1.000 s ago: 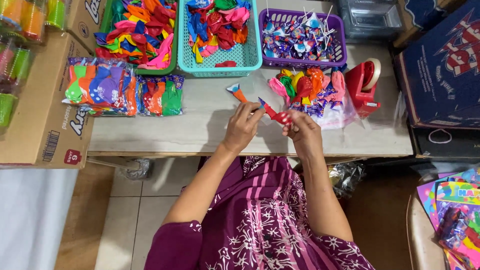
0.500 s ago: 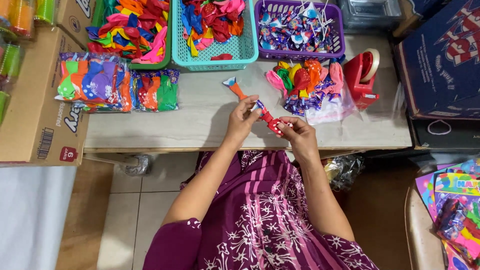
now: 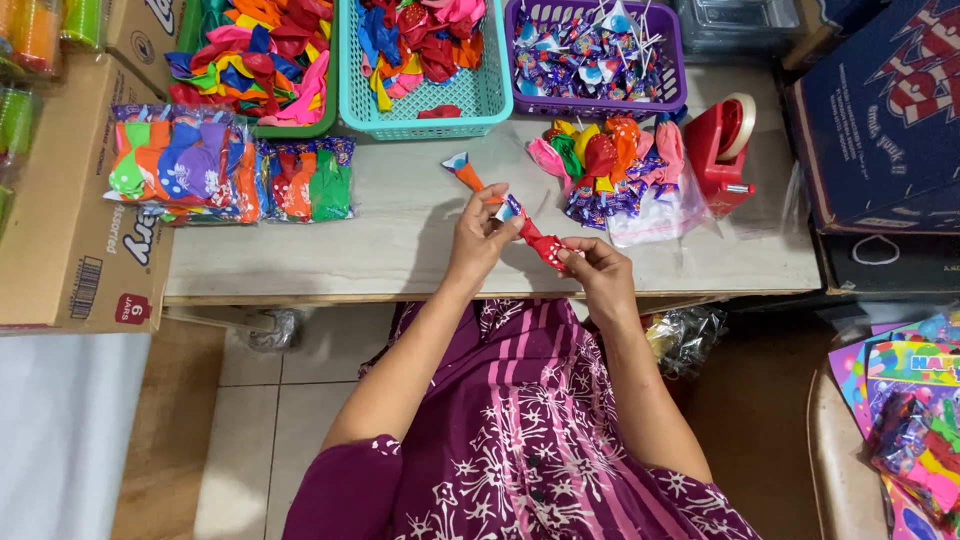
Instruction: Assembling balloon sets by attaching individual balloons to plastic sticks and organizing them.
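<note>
Fingers [image 3: 497, 222] of both hands pinch a red dotted balloon [image 3: 545, 247] near the table's [image 3: 400, 245] front edge, bundled balloons [image 3: 605, 160] done, baskets [image 3: 420, 105] full.

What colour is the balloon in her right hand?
Red with white dots, balloon, held by right hand; head view.

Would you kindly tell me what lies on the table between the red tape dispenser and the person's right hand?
In the head view, a loose heap of coloured balloons on clear plastic bags lies between the red tape dispenser and the right hand.
</note>
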